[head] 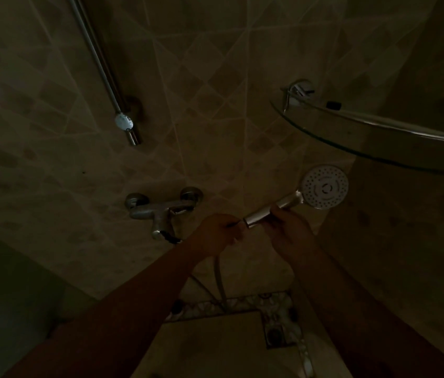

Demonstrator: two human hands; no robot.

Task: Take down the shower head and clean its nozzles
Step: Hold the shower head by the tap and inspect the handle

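The round white-faced shower head with a brushed metal handle [324, 188] was held out in front of the dim tiled wall [215, 91], its nozzle face turned toward the camera, just below the front rim of the curved glass corner shelf with a chrome rail [379, 126]. The right hand [286, 227] gripped the handle around its middle, fingers curled about it. The left hand [219, 231] pinched the joint at the handle's lower end, where the pale flexible hose [219, 279] met it; the exact finger placement was too dark to make out. The hose hung down from that hand toward the floor.

Open room lay between the two forearms and the wall. To the left of the hands, the dull metal wall-mounted mixer tap [161, 210] jutted out from the tiles, near the left hand but apart from it. Higher on the left, a slanted chrome riser rail with a white end fitting [101, 66] ran up the wall. Low on the floor, a patterned mosaic border [270, 304] framed a dark square drain [275, 335].
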